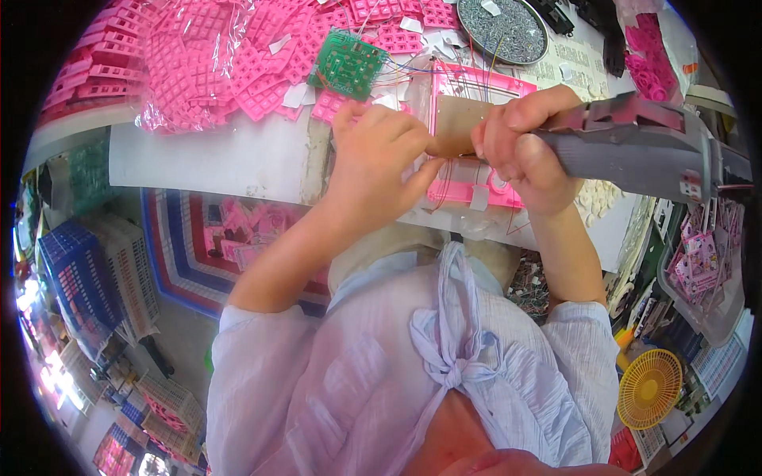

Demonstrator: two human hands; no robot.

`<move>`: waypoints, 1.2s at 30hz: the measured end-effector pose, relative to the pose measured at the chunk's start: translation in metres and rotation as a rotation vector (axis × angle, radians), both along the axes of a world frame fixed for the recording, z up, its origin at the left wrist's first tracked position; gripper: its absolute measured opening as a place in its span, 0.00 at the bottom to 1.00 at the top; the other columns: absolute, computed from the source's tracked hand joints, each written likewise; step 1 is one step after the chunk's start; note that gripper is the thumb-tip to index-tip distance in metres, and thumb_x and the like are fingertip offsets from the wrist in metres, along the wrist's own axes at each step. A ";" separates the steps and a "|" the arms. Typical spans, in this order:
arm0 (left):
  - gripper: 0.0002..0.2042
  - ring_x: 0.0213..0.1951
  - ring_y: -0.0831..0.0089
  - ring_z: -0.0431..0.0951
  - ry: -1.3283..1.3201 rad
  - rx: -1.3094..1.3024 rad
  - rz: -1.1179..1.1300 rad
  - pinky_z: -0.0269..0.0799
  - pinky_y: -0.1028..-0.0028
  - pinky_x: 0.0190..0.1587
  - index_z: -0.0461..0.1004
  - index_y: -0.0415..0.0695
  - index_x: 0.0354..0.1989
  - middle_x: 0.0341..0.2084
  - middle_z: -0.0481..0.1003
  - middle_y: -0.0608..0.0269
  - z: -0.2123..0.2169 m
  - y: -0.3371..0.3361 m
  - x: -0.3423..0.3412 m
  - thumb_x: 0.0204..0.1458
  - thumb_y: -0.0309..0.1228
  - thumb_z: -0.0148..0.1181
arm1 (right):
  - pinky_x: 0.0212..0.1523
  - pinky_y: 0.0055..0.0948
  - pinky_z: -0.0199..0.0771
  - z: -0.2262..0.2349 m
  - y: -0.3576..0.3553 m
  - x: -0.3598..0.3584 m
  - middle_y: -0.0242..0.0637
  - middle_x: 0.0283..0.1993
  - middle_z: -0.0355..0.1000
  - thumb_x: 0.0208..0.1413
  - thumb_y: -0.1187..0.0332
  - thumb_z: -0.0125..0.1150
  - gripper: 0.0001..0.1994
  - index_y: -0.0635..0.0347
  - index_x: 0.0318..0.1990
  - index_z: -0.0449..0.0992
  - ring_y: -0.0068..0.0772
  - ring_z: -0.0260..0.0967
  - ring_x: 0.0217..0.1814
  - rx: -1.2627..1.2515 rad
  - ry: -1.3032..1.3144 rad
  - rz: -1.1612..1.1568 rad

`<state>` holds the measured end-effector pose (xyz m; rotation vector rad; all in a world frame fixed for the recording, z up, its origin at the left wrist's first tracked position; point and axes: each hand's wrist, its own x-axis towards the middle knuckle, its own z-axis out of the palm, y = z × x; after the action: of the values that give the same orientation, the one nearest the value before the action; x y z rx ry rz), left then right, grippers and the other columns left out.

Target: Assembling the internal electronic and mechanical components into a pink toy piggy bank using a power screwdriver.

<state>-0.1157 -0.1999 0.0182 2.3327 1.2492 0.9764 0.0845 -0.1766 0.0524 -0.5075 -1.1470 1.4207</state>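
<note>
- Our right hand (532, 143) is wrapped around a long, dark grey hand tool with dull red parts along its upper side (635, 159); the fingers are curled closed on its near end.
- Our left hand (381, 155) has its fingers bent and its thumb reaching rightward. We cannot tell whether anything is pinched there, since the fingertips are partly hidden.
- The pink, rectangular plastic housing (452, 193) lies on the white tabletop (214, 163), between our hands and just left of the tool grip. The right hand covers part of its right side, so it looks the nearer of the two; the left hand sits beside its left edge.
- The housing's longer side seems to run away from our body, while the tool's long axis runs left to right, tipping slightly downward at the right, so the two lie roughly crosswise.
- Over the middle of the housing is a flat, brown, rectangular panel (460, 119), with our right fingers at its right edge.
- Beyond our left hand sits a green, squarish circuit board (343, 67), with thin coloured wires (413, 67) running toward the housing.
- Farther off, a round dish (514, 62) holds small grey metallic pieces.
</note>
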 end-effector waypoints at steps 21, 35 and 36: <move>0.04 0.32 0.68 0.74 -0.195 -0.353 -0.106 0.67 0.66 0.38 0.79 0.41 0.33 0.28 0.76 0.65 0.011 0.002 0.027 0.52 0.28 0.65 | 0.43 0.28 0.74 0.001 0.000 0.034 0.38 0.41 0.76 0.50 0.73 0.71 0.17 0.61 0.48 0.78 0.30 0.71 0.45 0.094 -0.640 -0.038; 0.06 0.31 0.75 0.74 -0.275 -0.612 -0.224 0.69 0.74 0.36 0.80 0.35 0.39 0.31 0.79 0.62 0.010 0.014 0.014 0.54 0.23 0.64 | 0.45 0.37 0.67 -0.016 -0.015 0.037 0.35 0.32 0.75 0.55 0.66 0.65 0.07 0.60 0.36 0.79 0.40 0.64 0.44 0.129 -1.050 -0.045; 0.06 0.31 0.74 0.74 -0.262 -0.584 -0.229 0.69 0.74 0.35 0.80 0.35 0.39 0.31 0.79 0.61 0.010 0.014 0.014 0.53 0.23 0.65 | 0.45 0.37 0.67 -0.017 -0.016 0.037 0.35 0.32 0.75 0.55 0.66 0.65 0.07 0.60 0.36 0.79 0.40 0.64 0.44 0.121 -1.046 -0.049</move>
<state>-0.1014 -0.1859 0.0281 1.7790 0.9711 0.6931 0.1215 -0.1924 0.0354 -1.2551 -1.9949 1.0035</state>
